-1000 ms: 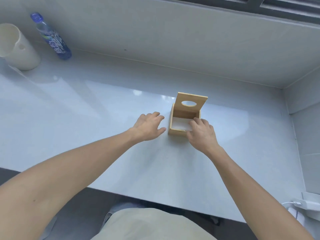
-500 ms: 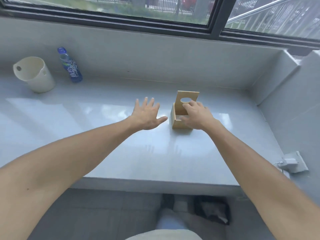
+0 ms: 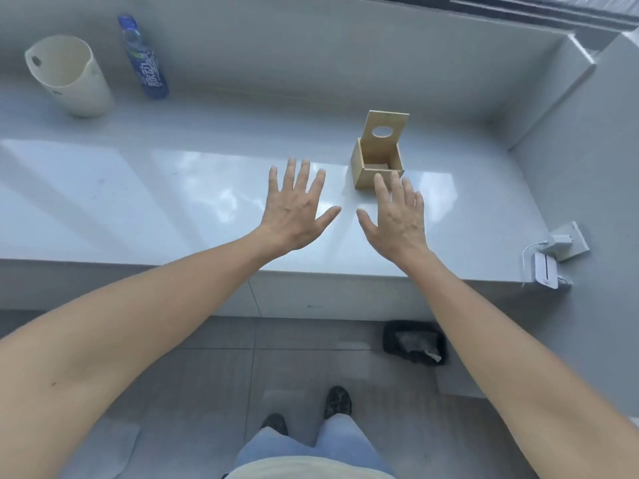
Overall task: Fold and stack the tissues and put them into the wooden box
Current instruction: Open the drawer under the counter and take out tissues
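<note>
one wooden box, lid upright

A glossy white counter runs beneath a window ledge. At its far left stands a cream plastic bin, with an upright blue-labelled water bottle just beside it. A white charger (cable attached) sits on the right wall. A dark bag lies on the grey tiled floor.
</note>
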